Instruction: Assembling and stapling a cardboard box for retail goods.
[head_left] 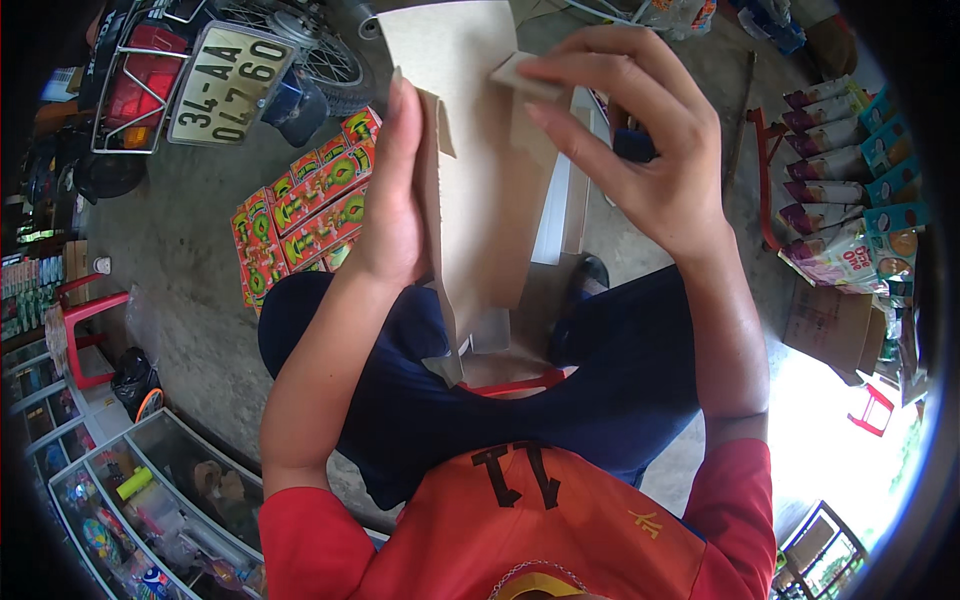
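The upper-centre cardboard box (pixel 480 190) hides most fingers of the left hand (pixel 393 215). The top edge crops the upper-left motorcycle (pixel 150 85).

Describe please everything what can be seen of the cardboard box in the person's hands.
The cardboard box is plain light brown, long and narrow, apparently of thin card. It is held lengthwise above the lap, its upper end open: a wide flap extends away from the person, with smaller flaps beside it. More flaps show at the near end. The left hand holds its left side; the right hand is at a small upper-right flap.
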